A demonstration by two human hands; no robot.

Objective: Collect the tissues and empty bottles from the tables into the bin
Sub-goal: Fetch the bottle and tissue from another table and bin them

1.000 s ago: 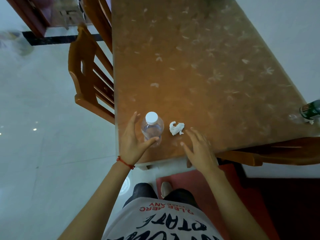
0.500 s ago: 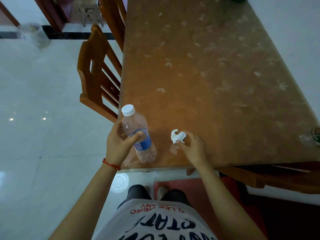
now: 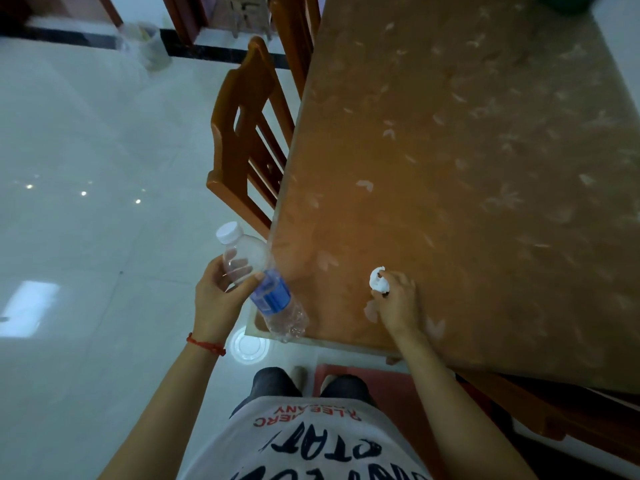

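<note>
My left hand [image 3: 221,292] is shut on an empty clear plastic bottle [image 3: 261,282] with a white cap and blue label, holding it tilted at the near left corner of the brown table [image 3: 467,168], its cap out over the floor. My right hand [image 3: 398,301] rests on the table near its front edge, fingers pinched on a small crumpled white tissue [image 3: 378,281]. A pale translucent bin [image 3: 147,43] stands on the floor at the far left, blurred.
A wooden chair [image 3: 246,140] is pushed against the table's left side, a second one behind it. Another wooden chair [image 3: 554,414] sits at the near right. A round white lid [image 3: 249,348] lies on the shiny tiled floor by my feet. A dark green object [image 3: 568,1] shows at the table's far end.
My left hand gripped the bottle, lifted and tilted it toward the table's left corner. My right hand moved onto the tissue and closed on it. The view shifted left.
</note>
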